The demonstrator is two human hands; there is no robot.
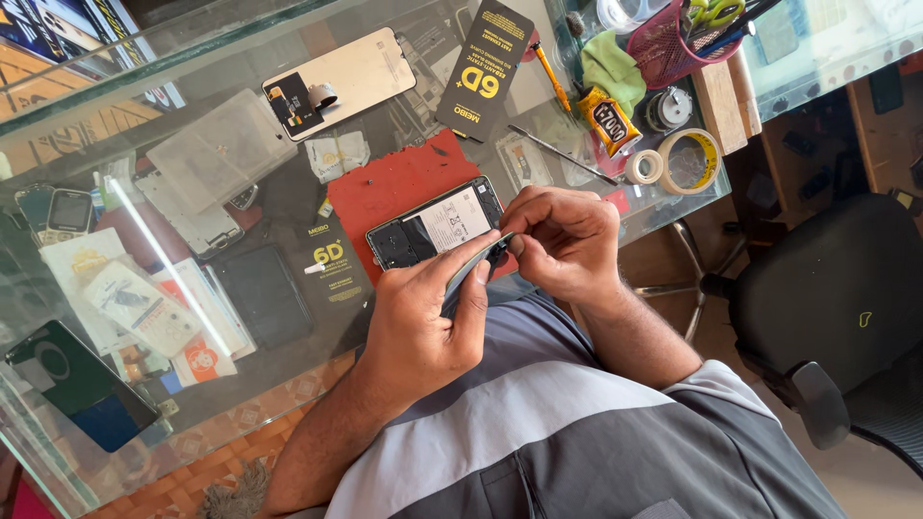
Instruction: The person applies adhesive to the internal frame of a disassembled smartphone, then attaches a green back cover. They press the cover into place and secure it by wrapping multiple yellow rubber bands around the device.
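An opened smartphone (437, 225) with its back off lies on a red mat (394, 183) at the near edge of a glass counter; its white battery shows. My left hand (423, 322) grips a thin grey strip-like part (473, 269) at the phone's near corner, forefinger stretched along it. My right hand (565, 238) pinches the same strip's upper end with curled fingers, right beside the phone's end. What the fingertips hold beneath is hidden.
A detached phone back panel (341, 79) and a black packet (484, 67) lie further back. Glue tube (610, 120), tape rolls (688, 160), a metal pick (562, 154) and a pink tool basket (668, 43) sit right. Phones and packets show under the glass left. A black chair (836, 298) stands right.
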